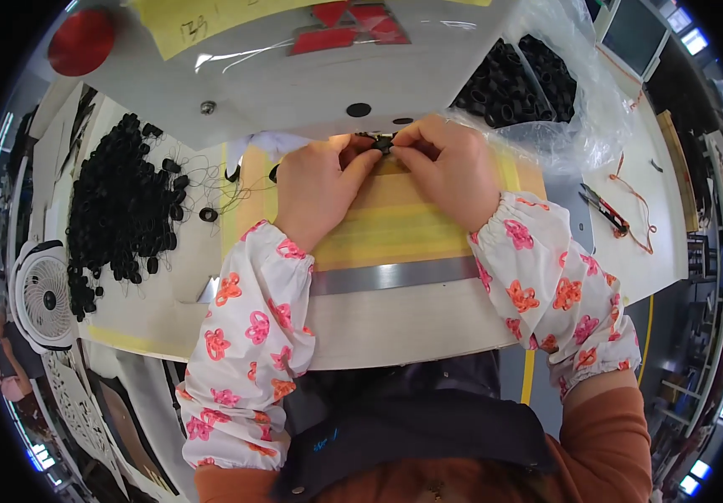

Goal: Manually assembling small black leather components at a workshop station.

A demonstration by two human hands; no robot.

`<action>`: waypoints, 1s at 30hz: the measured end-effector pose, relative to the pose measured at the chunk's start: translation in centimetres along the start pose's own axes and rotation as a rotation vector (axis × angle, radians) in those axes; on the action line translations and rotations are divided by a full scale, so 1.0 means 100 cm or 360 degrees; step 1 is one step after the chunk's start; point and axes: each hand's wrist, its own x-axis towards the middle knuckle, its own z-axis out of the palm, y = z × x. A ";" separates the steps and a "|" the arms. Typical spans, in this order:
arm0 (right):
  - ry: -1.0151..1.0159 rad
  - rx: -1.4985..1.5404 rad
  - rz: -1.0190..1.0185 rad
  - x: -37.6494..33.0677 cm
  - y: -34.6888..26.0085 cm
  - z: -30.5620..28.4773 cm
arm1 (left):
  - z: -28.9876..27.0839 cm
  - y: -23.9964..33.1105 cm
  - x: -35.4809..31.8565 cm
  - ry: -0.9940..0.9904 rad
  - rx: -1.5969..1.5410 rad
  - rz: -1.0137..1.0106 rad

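Beneath the front of a grey sewing machine head (pixel 277 92), a small black fabric loop (pixel 383 145) sits between my fingertips. My left hand (pixel 315 184) pinches it from the left with thumb and fingers. From the right, my right hand (pixel 453 172) is closed on the same piece in a pinch. The machine's needle area is mostly hidden behind the hands and the head. Both wrists hover over a bed covered with yellow tape (pixel 395 222). At the left of the table lies a heap of black loops (pixel 118 201), with loose threads trailing toward my left hand.
A clear plastic bag (pixel 600 109) of black loops (pixel 504 88) stands at the back right. Right of the machine bed lie a red-and-black cutter (pixel 606 210) and an orange cord (pixel 634 189). A white fan (pixel 45 298) is at the left table edge. A metal strip (pixel 395 277) crosses the bed's front.
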 end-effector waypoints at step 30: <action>-0.0111 -0.0176 0.0053 0.017 -0.006 -0.007 | -0.001 -0.008 0.007 -0.0069 0.0047 -0.0251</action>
